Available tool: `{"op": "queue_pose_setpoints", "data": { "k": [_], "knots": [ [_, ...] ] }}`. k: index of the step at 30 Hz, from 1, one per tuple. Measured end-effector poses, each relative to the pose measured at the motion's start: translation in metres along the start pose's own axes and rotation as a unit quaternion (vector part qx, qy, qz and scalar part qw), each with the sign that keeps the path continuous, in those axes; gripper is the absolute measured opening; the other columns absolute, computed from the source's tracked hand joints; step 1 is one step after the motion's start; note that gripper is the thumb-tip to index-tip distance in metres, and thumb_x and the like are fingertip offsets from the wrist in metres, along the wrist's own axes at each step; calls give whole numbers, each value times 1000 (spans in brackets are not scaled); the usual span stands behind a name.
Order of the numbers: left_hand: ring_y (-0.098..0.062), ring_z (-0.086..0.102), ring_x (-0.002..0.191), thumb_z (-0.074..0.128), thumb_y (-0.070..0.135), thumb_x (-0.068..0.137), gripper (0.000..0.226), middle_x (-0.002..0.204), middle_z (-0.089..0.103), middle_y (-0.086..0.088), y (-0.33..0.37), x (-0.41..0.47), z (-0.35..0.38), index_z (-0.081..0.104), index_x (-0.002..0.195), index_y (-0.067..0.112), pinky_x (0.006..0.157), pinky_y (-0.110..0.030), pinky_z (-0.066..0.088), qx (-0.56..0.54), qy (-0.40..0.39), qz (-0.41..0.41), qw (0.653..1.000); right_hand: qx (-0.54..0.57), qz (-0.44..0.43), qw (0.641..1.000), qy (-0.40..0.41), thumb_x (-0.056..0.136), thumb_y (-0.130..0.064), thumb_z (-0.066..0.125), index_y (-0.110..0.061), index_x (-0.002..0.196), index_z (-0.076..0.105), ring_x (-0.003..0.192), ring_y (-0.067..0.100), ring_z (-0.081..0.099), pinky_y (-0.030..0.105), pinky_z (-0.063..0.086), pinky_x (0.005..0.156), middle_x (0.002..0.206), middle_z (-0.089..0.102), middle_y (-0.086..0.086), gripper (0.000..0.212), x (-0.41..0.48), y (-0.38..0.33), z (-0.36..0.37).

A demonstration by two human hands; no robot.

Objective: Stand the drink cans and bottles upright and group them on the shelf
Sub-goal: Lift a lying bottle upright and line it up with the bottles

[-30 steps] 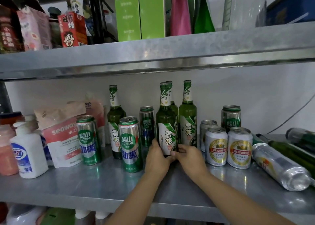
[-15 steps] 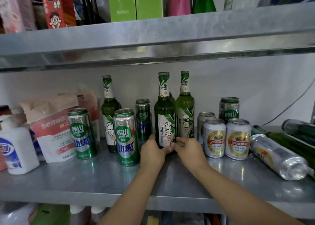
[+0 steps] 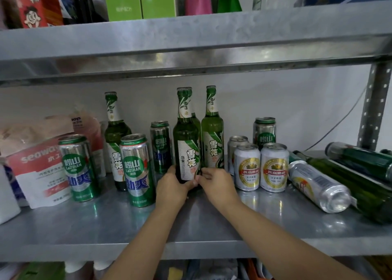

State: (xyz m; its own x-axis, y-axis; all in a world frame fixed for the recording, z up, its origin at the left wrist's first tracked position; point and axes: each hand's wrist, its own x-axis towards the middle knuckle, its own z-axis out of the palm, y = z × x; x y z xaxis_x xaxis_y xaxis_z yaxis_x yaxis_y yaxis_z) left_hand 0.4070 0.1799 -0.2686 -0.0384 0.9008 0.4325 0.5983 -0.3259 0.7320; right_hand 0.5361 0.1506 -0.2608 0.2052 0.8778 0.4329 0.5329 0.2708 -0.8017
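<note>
an upright green bottle [image 3: 186,143] labelled 雪花 was gripped at its base by the left hand [image 3: 171,186] and right hand [image 3: 216,184], both curled round it, on the shelf [image 3: 191,226]; a can [image 3: 135,169] marked "laoshan" was seen just left.

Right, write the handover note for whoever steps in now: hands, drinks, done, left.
Hands: left hand and right hand both grip the base of the front green bottle, upright on the shelf.
Done: standing bottles, tall green cans and white-gold cans beside it are upright.
Left: the silver can and lying green bottles rest on their sides at the right; stand and group them.
</note>
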Motion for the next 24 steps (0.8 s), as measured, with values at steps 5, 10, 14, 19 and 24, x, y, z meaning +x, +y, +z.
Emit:
{"op": "queue_pose_setpoints", "data": {
  "k": [5, 10, 14, 19, 24],
  "knots": [
    [-23, 64, 107, 81, 39, 74, 65, 120, 68, -5, 1, -1, -1, 56, 128, 14, 78, -26, 48, -3, -8, -6, 1000, 8, 10, 1000, -11, 86, -9, 63, -3, 89, 72, 97, 14, 66, 29, 52, 83, 93, 71, 1, 11, 1, 1, 2],
    [-24, 64, 108, 80, 37, 75, 63, 120, 68, -5, 2, -1, -1, 55, 128, 14, 76, -23, 44, -6, -9, -10, 1000, 15, 9, 1000, -19, 84, -9, 66, 1, 98, 71, 98, 13, 66, 32, 53, 87, 98, 71, 1, 18, 2, 1, 3],
    [-27, 62, 112, 79, 35, 77, 63, 123, 66, -7, 3, 0, 1, 51, 129, 12, 82, -29, 48, 2, -14, -14, 1000, 37, 13, 998, -39, 84, -8, 66, 0, 108, 69, 103, 8, 63, 23, 51, 90, 110, 71, 4, 26, 3, 3, 3],
    [-28, 62, 112, 79, 35, 77, 66, 124, 66, -8, 3, 0, 1, 50, 131, 12, 81, -29, 47, 9, -14, -16, 1000, 54, 21, 997, -45, 85, -8, 65, -4, 113, 69, 111, 13, 62, 25, 49, 94, 115, 69, 4, 29, 2, 4, 3],
    [-30, 61, 113, 78, 31, 79, 63, 126, 64, -11, 8, -4, -1, 52, 132, 9, 82, -29, 46, 10, -26, -29, 999, 43, 33, 997, -51, 89, -9, 62, -1, 131, 56, 125, 20, 56, 32, 45, 105, 131, 62, 9, 44, -4, -4, -2]
  ]
}}
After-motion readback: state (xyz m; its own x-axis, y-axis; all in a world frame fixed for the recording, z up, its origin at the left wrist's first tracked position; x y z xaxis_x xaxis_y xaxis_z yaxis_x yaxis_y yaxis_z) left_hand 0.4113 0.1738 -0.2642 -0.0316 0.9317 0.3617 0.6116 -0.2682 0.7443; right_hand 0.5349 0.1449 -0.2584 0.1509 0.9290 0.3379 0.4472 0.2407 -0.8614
